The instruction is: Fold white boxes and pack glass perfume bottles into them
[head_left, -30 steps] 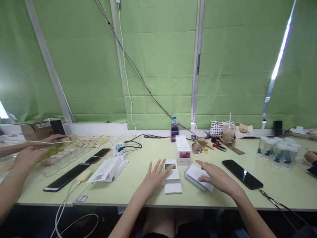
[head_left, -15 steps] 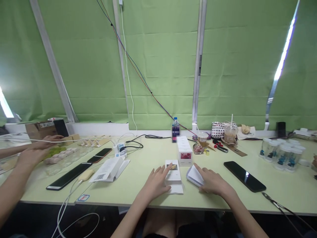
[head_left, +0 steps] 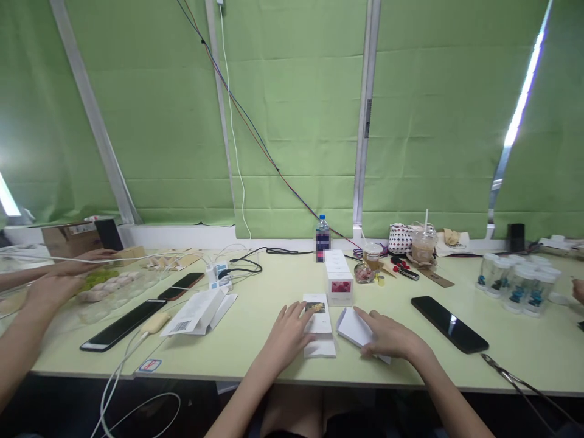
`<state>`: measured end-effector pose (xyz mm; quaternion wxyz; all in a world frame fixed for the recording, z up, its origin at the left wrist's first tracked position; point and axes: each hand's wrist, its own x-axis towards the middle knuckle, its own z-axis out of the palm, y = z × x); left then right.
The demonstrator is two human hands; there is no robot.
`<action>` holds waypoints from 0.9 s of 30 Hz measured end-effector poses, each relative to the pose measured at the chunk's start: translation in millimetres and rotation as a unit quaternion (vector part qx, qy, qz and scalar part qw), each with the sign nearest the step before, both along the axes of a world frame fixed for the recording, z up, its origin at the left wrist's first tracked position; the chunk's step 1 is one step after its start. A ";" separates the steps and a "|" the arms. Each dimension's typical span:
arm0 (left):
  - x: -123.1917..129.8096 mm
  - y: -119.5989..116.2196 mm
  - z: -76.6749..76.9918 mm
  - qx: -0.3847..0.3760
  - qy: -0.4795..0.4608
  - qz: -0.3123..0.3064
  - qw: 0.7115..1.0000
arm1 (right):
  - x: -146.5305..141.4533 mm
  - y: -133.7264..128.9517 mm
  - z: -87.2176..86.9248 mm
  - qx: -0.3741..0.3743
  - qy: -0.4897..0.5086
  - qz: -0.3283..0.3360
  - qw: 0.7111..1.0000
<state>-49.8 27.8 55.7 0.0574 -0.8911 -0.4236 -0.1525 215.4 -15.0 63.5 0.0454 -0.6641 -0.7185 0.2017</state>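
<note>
At lower centre of the frame, my left hand (head_left: 288,331) lay flat with fingers spread on the white leaflet (head_left: 319,328); my right hand (head_left: 387,336) pressed open fingers on the folded paper (head_left: 352,325), on the tabletop (head_left: 255,316).

the left hand (head_left: 289,331) lies flat on a printed card (head_left: 319,325) near the front edge of the table (head_left: 255,340); the right hand (head_left: 387,337) rests just to its right on a folded sheet (head_left: 353,325). a row of small boxes (head_left: 337,277) stands directly behind the card, with a water bottle (head_left: 322,237) behind that row. a phone (head_left: 449,322) lies right of the right hand, and jars (head_left: 513,281) stand farther right. an open carton (head_left: 201,311) lies left of the left hand. another person's hands (head_left: 50,286) are at the far left.
</note>
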 end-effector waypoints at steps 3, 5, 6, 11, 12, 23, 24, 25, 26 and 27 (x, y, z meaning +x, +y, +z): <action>2.2 -3.1 2.9 0.027 -0.030 -0.018 0.999 | -0.4 -1.0 2.4 0.008 0.015 0.008 1.000; 3.0 -5.0 4.9 0.038 -0.047 -0.030 0.998 | 0.0 -1.7 5.4 0.014 0.027 0.013 0.999; 3.4 -5.7 5.8 0.042 -0.051 -0.035 0.997 | 0.2 -2.0 6.8 0.016 0.032 0.015 0.999; 4.7 -6.9 7.3 0.059 -0.041 -0.042 0.997 | -0.3 0.0 4.1 0.010 0.019 0.017 1.000; 4.8 -6.6 6.9 0.057 -0.037 -0.041 0.997 | -1.0 1.0 1.8 0.003 0.013 0.019 1.000; 5.9 -6.7 3.3 0.058 -0.043 -0.047 0.996 | -9.3 3.1 -6.9 0.005 -0.038 0.024 0.999; 6.1 -7.3 4.0 0.058 -0.041 -0.050 0.996 | -9.9 3.3 -7.3 0.006 -0.040 0.022 0.999; 6.3 -7.9 4.6 0.059 -0.041 -0.052 0.996 | -10.5 3.5 -7.8 0.006 -0.043 0.018 0.999; 6.4 -8.3 5.0 0.060 -0.042 -0.056 0.996 | -11.0 3.7 -8.2 0.005 -0.046 0.014 0.999; 6.4 -8.5 5.1 0.062 -0.046 -0.060 0.995 | -11.4 3.9 -8.5 0.004 -0.049 0.010 0.999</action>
